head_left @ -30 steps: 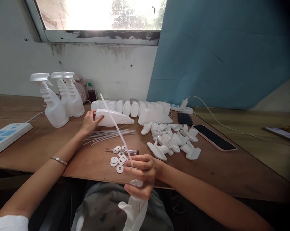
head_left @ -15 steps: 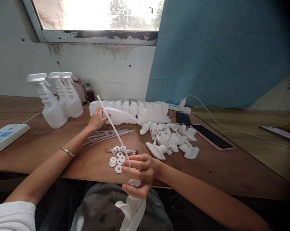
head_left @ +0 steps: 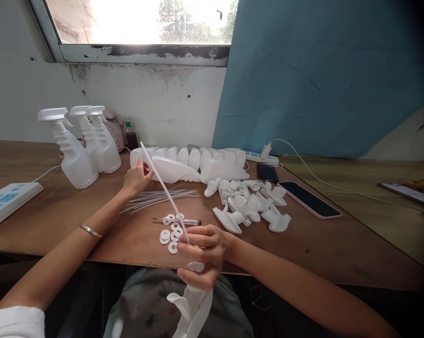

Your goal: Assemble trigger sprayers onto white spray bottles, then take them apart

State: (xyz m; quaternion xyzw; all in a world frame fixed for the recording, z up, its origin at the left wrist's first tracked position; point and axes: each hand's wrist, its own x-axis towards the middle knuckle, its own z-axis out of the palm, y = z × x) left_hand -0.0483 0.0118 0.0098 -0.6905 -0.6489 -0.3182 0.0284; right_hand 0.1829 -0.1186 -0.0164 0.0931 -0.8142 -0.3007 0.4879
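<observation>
My right hand (head_left: 203, 256) is closed around a white trigger sprayer head (head_left: 192, 305), held over my lap at the table's front edge. A thin white dip tube (head_left: 164, 188) rises from it, slanting up and to the left. My left hand (head_left: 138, 177) is beside the upper part of the tube, at the base end of a white bottle lying on its side (head_left: 174, 170). Its fingers are loosely bent, partly apart, with nothing visible in them. Below lie several loose dip tubes (head_left: 151, 201), white ring washers (head_left: 165, 234) and a screwdriver (head_left: 188, 222).
Several trigger heads (head_left: 238, 202) lie heaped to the right, beside a phone (head_left: 308, 199). More bottles (head_left: 212, 157) lie in a row behind. Assembled spray bottles (head_left: 78, 159) stand at the left, near a power strip (head_left: 12, 199). A dark bottle (head_left: 131, 137) stands by the wall.
My left hand has drawn back a little to the left, away from the lying bottle and the tube. My right hand keeps the sprayer head in almost the same place.
</observation>
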